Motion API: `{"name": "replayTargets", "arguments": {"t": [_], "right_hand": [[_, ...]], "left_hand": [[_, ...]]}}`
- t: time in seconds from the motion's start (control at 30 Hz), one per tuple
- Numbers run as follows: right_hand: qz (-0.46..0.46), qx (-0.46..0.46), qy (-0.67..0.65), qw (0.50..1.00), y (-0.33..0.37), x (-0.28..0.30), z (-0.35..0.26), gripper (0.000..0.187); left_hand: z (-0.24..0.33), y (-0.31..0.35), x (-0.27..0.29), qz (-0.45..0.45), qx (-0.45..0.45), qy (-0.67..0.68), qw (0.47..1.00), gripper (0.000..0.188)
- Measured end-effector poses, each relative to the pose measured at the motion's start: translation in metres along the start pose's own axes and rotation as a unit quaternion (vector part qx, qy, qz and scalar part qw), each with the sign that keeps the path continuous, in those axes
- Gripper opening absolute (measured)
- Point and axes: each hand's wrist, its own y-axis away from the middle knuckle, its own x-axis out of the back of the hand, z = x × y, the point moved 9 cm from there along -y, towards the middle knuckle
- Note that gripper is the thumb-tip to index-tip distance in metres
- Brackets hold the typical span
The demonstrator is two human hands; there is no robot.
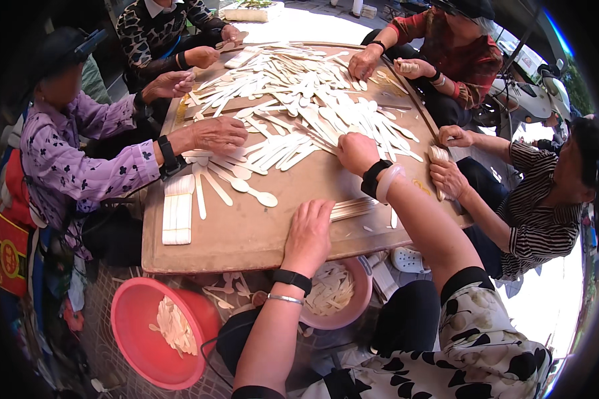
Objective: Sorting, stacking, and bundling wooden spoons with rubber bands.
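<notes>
My left hand rests at the table's near edge, its fingers closed over the left end of a neat stack of wooden spoons. Farther forward and to the right, my right hand reaches to the near side of a big loose pile of wooden spoons. Its fingers are curled on spoons whose handles fan out to its left; the fingertips are hidden. Pale flat spoons lie crisscrossed over much of the brown table.
A banded bundle of spoons lies at the table's near left corner. Below the edge stand a red basin and a pink basin, both with spoons inside. Several co-workers handle spoons around the table. A scooter stands behind at right.
</notes>
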Motion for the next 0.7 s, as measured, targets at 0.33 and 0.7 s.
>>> {"name": "replayTargets", "arguments": {"t": [0.33,0.7], "right_hand": [[-0.13,0.165,-0.183,0.96,0.078,0.03,0.018,0.014],[-0.11,-0.013,-0.06,0.992,0.024,0.002,0.044,0.009]], "left_hand": [[0.001,0.001,0.007,0.029,-0.001,-0.085,0.996,0.036],[0.0,0.001,-0.003,-0.012,0.001,-0.001,1.0,0.039]]}}
